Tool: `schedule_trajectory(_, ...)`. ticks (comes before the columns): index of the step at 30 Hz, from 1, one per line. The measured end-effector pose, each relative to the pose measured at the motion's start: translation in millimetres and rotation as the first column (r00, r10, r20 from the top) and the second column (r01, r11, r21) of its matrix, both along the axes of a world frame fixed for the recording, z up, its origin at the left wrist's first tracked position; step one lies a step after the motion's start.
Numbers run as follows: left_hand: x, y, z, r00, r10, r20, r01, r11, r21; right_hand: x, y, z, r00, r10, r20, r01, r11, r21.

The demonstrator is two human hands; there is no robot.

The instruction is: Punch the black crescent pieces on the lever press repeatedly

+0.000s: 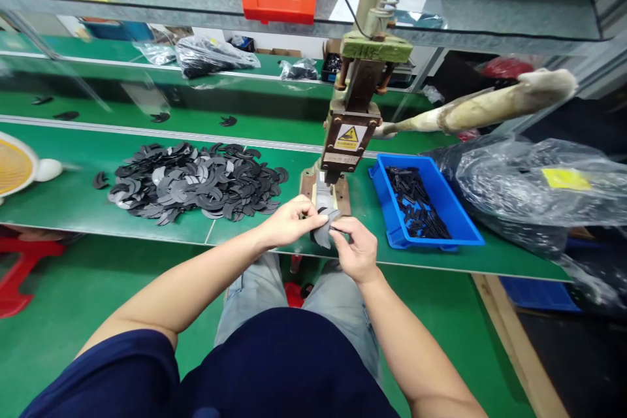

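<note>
In front of a hand-lever press (349, 124), both hands meet over a dark grey curved piece (322, 235). Thumb and fingers of my left hand (291, 223) pinch it at its upper left side. My right hand (358, 249) is closed at its right edge, with a small dark part between the fingertips that I cannot make out clearly. Just behind the fingers is the press's metal base (323, 196), its ram above. A large heap of dark grey curved pieces (196, 179) lies left of the press.
Right of the press stands a blue bin (458, 225) of small black parts. The wrapped press lever (470, 111) reaches out above it. Clear plastic bags (519, 176) lie farther right. An orange bin (279, 13) hangs overhead; a round yellow-and-white object (14, 166) sits at far left.
</note>
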State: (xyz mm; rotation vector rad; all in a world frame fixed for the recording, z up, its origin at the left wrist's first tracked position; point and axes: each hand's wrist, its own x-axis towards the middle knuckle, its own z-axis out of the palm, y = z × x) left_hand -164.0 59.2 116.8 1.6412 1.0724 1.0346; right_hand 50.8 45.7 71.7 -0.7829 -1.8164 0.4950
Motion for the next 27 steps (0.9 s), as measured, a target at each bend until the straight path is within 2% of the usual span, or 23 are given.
schedule_trajectory(2, 2, -4, -0.7, 0.986, -0.01, 0.168, 0.035, 0.988, -0.15, 1, 1, -1.1, 0.999, -0.02, -0.041, 0.02, 1.0, -0.017)
schedule_trajectory(4, 1, -7, -1.8, 0.958, -0.083, 0.274, 0.174, 0.929, -0.328, 2, 4, -2.2, 0.999, -0.014, -0.041, 0.012, 0.999, -0.05)
schedule_trajectory(6, -7, -5, -4.9, 0.952, -0.148, 0.269, 0.253, 0.874, -0.414, 4, 7, -3.9, 1.0, -0.007, -0.022, 0.005, 0.995, -0.096)
schedule_trajectory(7, -14, 0, -7.7, 0.964, -0.134, 0.229, 0.22, 0.885, -0.41, 6, 8, -5.2, 1.0, -0.012, -0.016, 0.01, 0.993, -0.12)
schedule_trajectory(8, -24, 7, -11.4, 0.981, -0.078, 0.178, 0.141, 0.915, -0.379, 9, 8, -6.8, 1.0, -0.023, -0.016, 0.02, 0.99, -0.142)
schedule_trajectory(10, -48, 29, -21.0, 0.992, 0.112, 0.062, -0.091, 0.956, -0.279, 16, 6, -10.6, 0.998, -0.054, -0.026, 0.049, 0.984, -0.171)
schedule_trajectory(12, -74, 60, -30.9, 0.953, 0.286, -0.099, -0.301, 0.931, -0.207, 23, 0, -14.5, 0.997, -0.073, -0.031, 0.066, 0.981, -0.181)
schedule_trajectory(14, -97, 98, -36.6, 0.865, 0.354, -0.356, -0.41, 0.907, -0.094, 30, -9, -17.3, 0.998, -0.065, -0.015, 0.061, 0.981, -0.185)
schedule_trajectory(16, -110, 140, -34.2, 0.717, 0.381, -0.584, -0.427, 0.902, 0.064, 35, -16, -18.4, 0.999, -0.038, 0.019, 0.04, 0.981, -0.191)
schedule_trajectory(18, -113, 182, -22.9, 0.599, 0.422, -0.681, -0.43, 0.886, 0.171, 40, -20, -17.2, 0.998, -0.025, 0.053, 0.035, 0.98, -0.194)
schedule_trajectory(20, -107, 221, -6.3, 0.555, 0.474, -0.684, -0.441, 0.864, 0.241, 46, -22, -13.7, 0.996, -0.049, 0.075, 0.062, 0.982, -0.178)
schedule_trajectory(22, -98, 249, 8.7, 0.543, 0.516, -0.662, -0.451, 0.845, 0.288, 54, -22, -8.3, 0.991, -0.092, 0.093, 0.105, 0.983, -0.152)
schedule_trajectory(25, -85, 266, 15.1, 0.538, 0.534, -0.652, -0.456, 0.835, 0.308, 73, -23, 0.5, 0.977, -0.172, 0.126, 0.185, 0.977, -0.106)
schedule_trajectory(27, -80, 256, 6.4, 0.552, 0.517, -0.654, -0.436, 0.848, 0.302, 94, -19, 6.3, 0.958, -0.241, 0.153, 0.253, 0.965, -0.066)
